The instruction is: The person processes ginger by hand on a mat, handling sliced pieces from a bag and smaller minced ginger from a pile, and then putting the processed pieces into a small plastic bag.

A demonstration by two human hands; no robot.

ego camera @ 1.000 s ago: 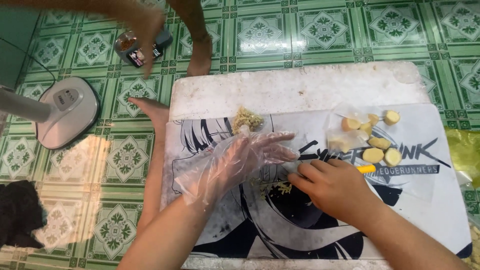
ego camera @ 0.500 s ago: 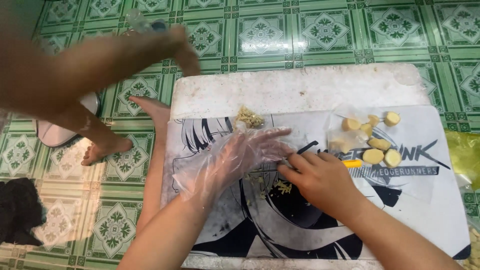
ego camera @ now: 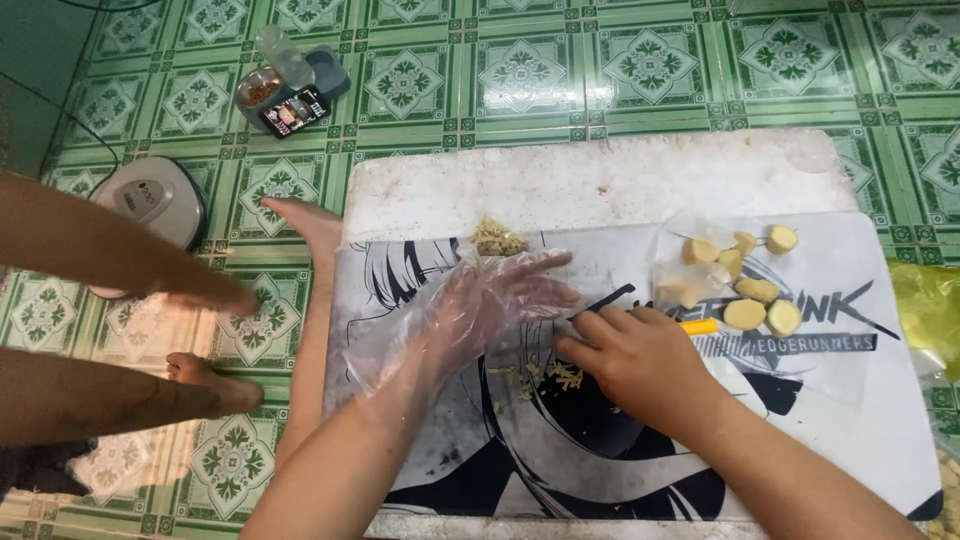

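Across the lower middle of the frame lay a white board [ego camera: 600, 180] on the green tiled floor [ego camera: 650, 60], with a printed mat [ego camera: 850, 420] spread over it, apparently to keep the cutting surface clean. At the left edge of the frame another person's bare legs [ego camera: 110, 260] stood on the tiles, apart from the work, beside a pale round appliance [ego camera: 150, 200]. At centre, the left hand [ego camera: 490, 300], loose inside a clear plastic glove, lay flat with fingers spread and slightly apart, pressing on the mat as if to steady what was being cut; it gripped nothing. Just right of it the bare right hand [ego camera: 640, 360] was closed around a knife with a yellow handle [ego camera: 700, 327], the blade mostly hidden beneath the fingers. Peeled ginger chunks [ego camera: 750, 290] waited in the right centre on a clear bag, within reach. Chopped bits [ego camera: 545, 375] lay between the hands, and a small minced heap [ego camera: 497, 238] sat just above the glove.
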